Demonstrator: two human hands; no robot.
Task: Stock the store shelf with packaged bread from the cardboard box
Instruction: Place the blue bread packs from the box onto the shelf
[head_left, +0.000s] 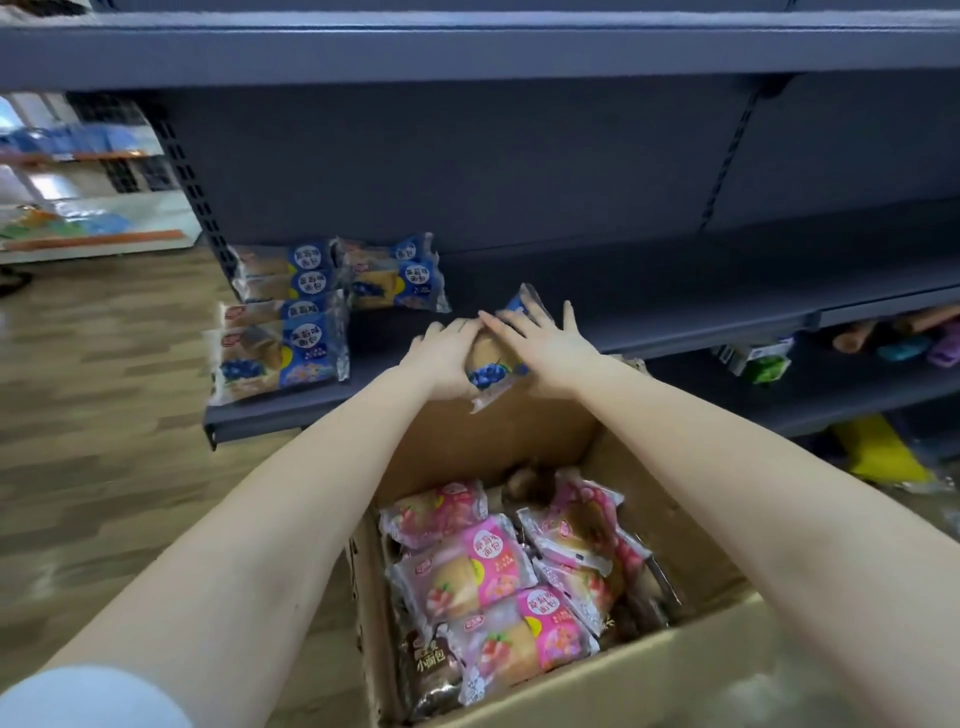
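blue pack (491, 373) at shelf (649, 312) edge, above box (493, 441) | our left hand (447, 358) curls round it, right hand (553, 353) spread flat, steadying | we judge: squaring it to sit beside stacks (283, 332)

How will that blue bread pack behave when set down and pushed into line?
The blue bread pack is probably light and squashable: the left hand wraps it easily. Its glossy film likely slides readily on the shelf and may slip in a loose grip. The stacked packs nearby suggest it lies flat, not rolling.
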